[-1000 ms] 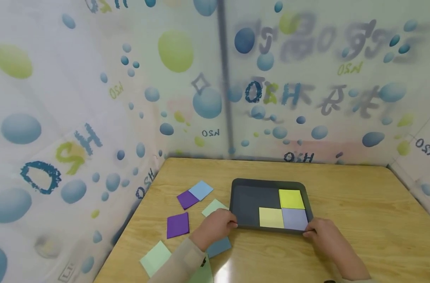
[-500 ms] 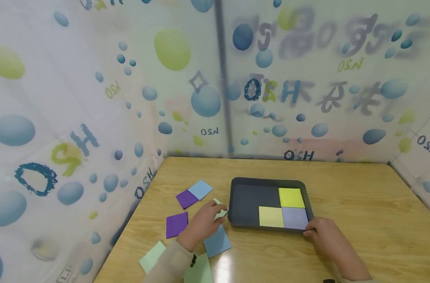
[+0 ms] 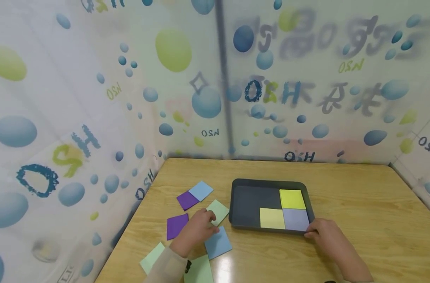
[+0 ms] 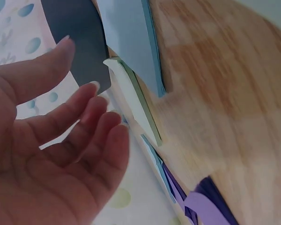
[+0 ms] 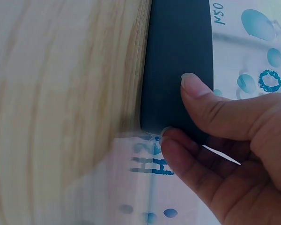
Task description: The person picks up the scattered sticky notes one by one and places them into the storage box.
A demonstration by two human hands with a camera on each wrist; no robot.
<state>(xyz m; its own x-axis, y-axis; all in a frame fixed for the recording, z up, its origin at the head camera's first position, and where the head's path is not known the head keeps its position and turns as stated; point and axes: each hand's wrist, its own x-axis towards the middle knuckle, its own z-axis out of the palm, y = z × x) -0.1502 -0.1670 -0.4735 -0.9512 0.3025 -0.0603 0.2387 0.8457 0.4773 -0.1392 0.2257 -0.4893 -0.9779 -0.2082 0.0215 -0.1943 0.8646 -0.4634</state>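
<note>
Your tray (image 3: 248, 200) is on the table (image 3: 363, 212), a bit right of the middle, and it looks parked in the same spot as a second ago. What's changed is your left hand (image 3: 197, 230): it was pinching the tray's near left corner, then went over the mint square (image 3: 219, 210), and now it's pulled back a touch, above the gap between that and the blue square (image 3: 218, 244). So the way I read it, only your right hand (image 3: 324, 232) is steadying the tray, thumb and fingers clamped on its near right corner, and the left is free for the loose pieces. Left thumb and fingers are apart and bent with nothing between them; can't tell whether a fingertip touches mint or blue. Inside the tray you've got three, edge to edge in an L: yellow square (image 3: 292, 199) back right, lavender square (image 3: 295, 219) front right, cream square (image 3: 272, 218) to the left of lavender. Dark floor shows across the rest. Outside it, mint sits just off the left wall with blue in front. Further out there's a sky-blue square (image 3: 200, 190) touching the back purple square (image 3: 187, 201), the front purple square (image 3: 176, 226) by your left hand, then the left green square (image 3: 152, 254) and front green square (image 3: 200, 271), both partly out of sight.
</note>
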